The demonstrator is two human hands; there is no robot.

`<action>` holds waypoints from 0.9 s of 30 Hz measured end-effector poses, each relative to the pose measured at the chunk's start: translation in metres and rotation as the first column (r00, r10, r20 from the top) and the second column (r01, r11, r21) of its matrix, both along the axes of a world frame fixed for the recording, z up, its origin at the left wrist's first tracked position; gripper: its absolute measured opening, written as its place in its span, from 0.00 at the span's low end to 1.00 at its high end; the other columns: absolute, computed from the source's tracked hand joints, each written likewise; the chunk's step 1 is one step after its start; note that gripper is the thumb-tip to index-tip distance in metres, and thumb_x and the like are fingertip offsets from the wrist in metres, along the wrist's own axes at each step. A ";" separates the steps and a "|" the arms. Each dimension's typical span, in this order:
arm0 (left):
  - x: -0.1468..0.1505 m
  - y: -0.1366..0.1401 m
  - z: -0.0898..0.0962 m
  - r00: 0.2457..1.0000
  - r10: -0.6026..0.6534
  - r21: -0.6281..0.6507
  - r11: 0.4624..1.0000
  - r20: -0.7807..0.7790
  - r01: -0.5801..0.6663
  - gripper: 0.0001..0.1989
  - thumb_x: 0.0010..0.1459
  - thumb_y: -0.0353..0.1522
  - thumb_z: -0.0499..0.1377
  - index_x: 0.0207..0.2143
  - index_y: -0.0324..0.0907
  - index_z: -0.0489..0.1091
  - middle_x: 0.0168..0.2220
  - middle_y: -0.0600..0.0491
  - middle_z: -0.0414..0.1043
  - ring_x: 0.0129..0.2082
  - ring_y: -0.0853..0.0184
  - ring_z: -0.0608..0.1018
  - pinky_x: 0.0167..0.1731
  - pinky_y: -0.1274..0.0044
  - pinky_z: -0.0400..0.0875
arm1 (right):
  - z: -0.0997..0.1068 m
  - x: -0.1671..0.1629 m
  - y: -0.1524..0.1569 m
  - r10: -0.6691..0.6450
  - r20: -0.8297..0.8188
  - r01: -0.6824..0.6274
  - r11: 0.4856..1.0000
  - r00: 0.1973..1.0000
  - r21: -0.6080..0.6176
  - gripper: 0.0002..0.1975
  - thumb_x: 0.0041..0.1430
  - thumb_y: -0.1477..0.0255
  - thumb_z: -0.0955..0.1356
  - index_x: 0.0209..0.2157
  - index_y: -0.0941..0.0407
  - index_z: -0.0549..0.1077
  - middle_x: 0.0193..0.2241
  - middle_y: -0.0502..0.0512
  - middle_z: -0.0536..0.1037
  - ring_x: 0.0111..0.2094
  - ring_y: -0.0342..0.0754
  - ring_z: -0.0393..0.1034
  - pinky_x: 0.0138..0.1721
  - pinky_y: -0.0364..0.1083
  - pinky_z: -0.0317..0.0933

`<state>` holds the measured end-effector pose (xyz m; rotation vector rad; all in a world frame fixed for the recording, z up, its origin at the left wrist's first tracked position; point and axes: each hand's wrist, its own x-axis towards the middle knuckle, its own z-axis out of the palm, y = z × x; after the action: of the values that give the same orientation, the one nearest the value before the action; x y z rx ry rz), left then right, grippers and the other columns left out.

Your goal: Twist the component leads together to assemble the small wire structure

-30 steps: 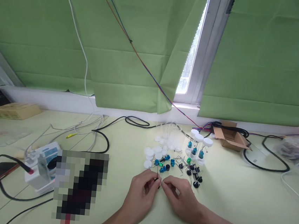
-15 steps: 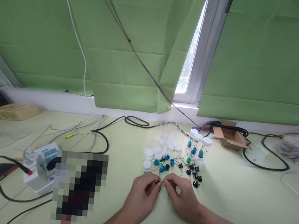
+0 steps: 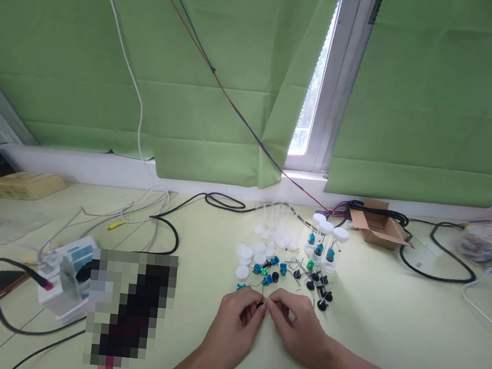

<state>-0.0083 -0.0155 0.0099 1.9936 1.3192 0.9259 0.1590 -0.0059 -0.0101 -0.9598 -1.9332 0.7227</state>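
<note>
Both hands meet at the near middle of the table (image 3: 388, 331), fingertips pressed together around one small dark part (image 3: 261, 305). The left hand (image 3: 234, 328) is curled shut with thumb and forefinger pinching the part from its left, and the right hand (image 3: 297, 326) pinches it from the right in the same closed way (what exactly the right fingertips hold is too small to tell). A thin wire pin (image 3: 263, 293) stands up from the pinch, its long axis close to upright and leaning slightly away from the person. The part lies between the two hands, equally near to both, and just on the near side of the scattered pile. That pile sits directly beyond the fingertips: blue caps (image 3: 268, 279), a green one (image 3: 310, 264), black caps (image 3: 322, 304) with loose pins, and white discs (image 3: 245, 260) to the far left of it. Behind these stand clear tubes (image 3: 322, 244) with white lids and blue pieces inside. Nothing lies between the hands and the pile, though the nearest blue and black pieces are just beside the knuckles. Well apart on the left are a white device (image 3: 67, 274) with a black cable (image 3: 7, 312) looping around it, and on the far right a small open cardboard box (image 3: 379, 226) and a plastic bag (image 3: 484, 242).
</note>
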 end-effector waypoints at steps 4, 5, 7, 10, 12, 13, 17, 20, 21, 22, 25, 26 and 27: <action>0.000 0.000 -0.001 1.000 -0.003 -0.003 1.000 -0.015 0.003 0.14 0.62 0.32 0.52 0.22 0.41 0.64 0.23 0.55 0.64 0.24 0.69 0.66 0.25 0.78 0.57 | 0.002 -0.001 0.000 0.027 0.003 -0.027 0.999 1.000 -0.021 0.10 0.64 0.72 0.61 0.29 0.56 0.69 0.21 0.48 0.68 0.21 0.41 0.59 0.24 0.40 0.54; 0.000 0.000 0.000 1.000 -0.007 -0.004 1.000 -0.017 0.007 0.14 0.62 0.32 0.52 0.22 0.41 0.64 0.23 0.55 0.64 0.24 0.69 0.66 0.25 0.78 0.58 | 0.002 -0.001 0.000 0.034 0.006 -0.033 0.999 0.999 -0.025 0.10 0.64 0.72 0.61 0.29 0.56 0.69 0.20 0.47 0.68 0.21 0.41 0.59 0.24 0.39 0.54; -0.001 0.000 0.000 1.000 -0.013 -0.004 1.000 -0.019 0.013 0.14 0.61 0.31 0.52 0.22 0.41 0.64 0.23 0.55 0.64 0.24 0.69 0.66 0.25 0.78 0.58 | 0.003 -0.001 0.000 0.038 0.016 -0.037 0.999 0.999 -0.028 0.10 0.64 0.72 0.61 0.29 0.56 0.69 0.20 0.47 0.68 0.21 0.41 0.59 0.24 0.39 0.54; 0.000 0.000 0.002 1.000 -0.015 -0.009 1.000 -0.019 0.014 0.13 0.61 0.31 0.53 0.23 0.41 0.66 0.23 0.55 0.65 0.24 0.68 0.67 0.25 0.78 0.58 | 0.004 -0.001 0.001 0.040 0.030 -0.039 0.999 0.999 -0.031 0.10 0.64 0.72 0.61 0.29 0.56 0.69 0.20 0.47 0.68 0.21 0.41 0.58 0.24 0.39 0.54; 0.000 0.000 0.004 1.000 -0.018 -0.013 1.000 -0.018 0.017 0.12 0.61 0.31 0.52 0.24 0.41 0.69 0.23 0.54 0.67 0.25 0.67 0.68 0.25 0.78 0.59 | 0.004 -0.001 0.001 0.044 0.035 -0.043 0.999 0.998 -0.028 0.10 0.64 0.72 0.61 0.29 0.56 0.69 0.20 0.47 0.68 0.20 0.41 0.58 0.24 0.39 0.54; 0.000 0.000 0.004 1.000 -0.020 -0.014 1.000 -0.017 0.020 0.12 0.61 0.31 0.52 0.25 0.42 0.70 0.24 0.54 0.68 0.25 0.67 0.68 0.26 0.78 0.59 | 0.004 -0.001 0.001 0.045 0.038 -0.044 0.999 0.998 -0.026 0.10 0.64 0.72 0.61 0.29 0.56 0.68 0.20 0.47 0.67 0.20 0.41 0.58 0.24 0.39 0.54; 0.000 -0.001 0.005 1.000 -0.021 -0.008 1.000 -0.023 0.021 0.12 0.60 0.31 0.52 0.27 0.42 0.72 0.24 0.53 0.69 0.24 0.67 0.68 0.25 0.78 0.59 | 0.005 -0.001 0.000 0.043 0.050 -0.042 0.999 0.998 -0.021 0.10 0.64 0.73 0.61 0.28 0.56 0.68 0.19 0.46 0.67 0.20 0.41 0.58 0.24 0.39 0.54; -0.001 0.000 0.004 0.998 -0.001 -0.004 1.000 -0.056 0.001 0.11 0.60 0.31 0.52 0.28 0.42 0.72 0.22 0.55 0.67 0.23 0.67 0.67 0.24 0.78 0.58 | 0.006 -0.001 0.000 0.047 0.068 -0.046 0.999 0.997 -0.022 0.10 0.64 0.72 0.61 0.29 0.56 0.69 0.19 0.47 0.68 0.20 0.41 0.58 0.24 0.40 0.53; -0.002 0.000 0.004 0.997 0.012 -0.005 1.000 -0.077 -0.013 0.11 0.60 0.31 0.52 0.28 0.42 0.72 0.21 0.55 0.66 0.22 0.67 0.66 0.24 0.78 0.57 | 0.006 -0.002 0.000 0.046 0.075 -0.044 0.999 0.996 -0.020 0.11 0.65 0.72 0.61 0.28 0.56 0.69 0.19 0.47 0.67 0.20 0.41 0.58 0.24 0.40 0.53; -0.002 0.000 0.003 0.994 0.033 -0.007 0.999 -0.101 -0.034 0.11 0.60 0.32 0.52 0.28 0.43 0.73 0.20 0.56 0.65 0.21 0.68 0.66 0.23 0.78 0.56 | 0.006 -0.002 0.000 0.046 0.082 -0.044 0.999 0.996 -0.019 0.11 0.65 0.72 0.61 0.28 0.56 0.68 0.19 0.46 0.67 0.20 0.41 0.58 0.25 0.40 0.53; -0.005 0.001 0.004 0.975 0.125 -0.001 0.992 -0.183 -0.127 0.11 0.60 0.33 0.52 0.29 0.43 0.72 0.18 0.58 0.61 0.20 0.68 0.65 0.23 0.78 0.54 | 0.006 -0.002 0.000 0.044 0.096 -0.042 0.999 0.994 -0.020 0.12 0.65 0.72 0.61 0.27 0.56 0.67 0.19 0.46 0.66 0.20 0.41 0.57 0.25 0.40 0.52; -0.005 0.002 0.004 0.966 0.157 0.004 0.987 -0.206 -0.159 0.11 0.60 0.33 0.52 0.29 0.44 0.72 0.18 0.58 0.61 0.20 0.68 0.65 0.23 0.78 0.54 | 0.006 -0.002 0.000 0.043 0.101 -0.041 0.999 0.994 -0.021 0.12 0.65 0.73 0.61 0.26 0.56 0.67 0.19 0.46 0.65 0.20 0.41 0.56 0.25 0.40 0.52; -0.006 0.002 0.005 0.956 0.187 0.011 0.982 -0.225 -0.189 0.11 0.60 0.33 0.51 0.28 0.44 0.71 0.18 0.58 0.61 0.20 0.68 0.65 0.23 0.78 0.54 | 0.006 -0.002 0.000 0.041 0.108 -0.039 0.999 0.993 -0.021 0.11 0.64 0.73 0.61 0.26 0.56 0.67 0.19 0.46 0.65 0.20 0.41 0.56 0.25 0.40 0.52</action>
<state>-0.0143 -0.0130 0.0144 2.0385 1.6599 0.7905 0.1570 -0.0055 -0.0041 -0.9922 -2.0480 0.7263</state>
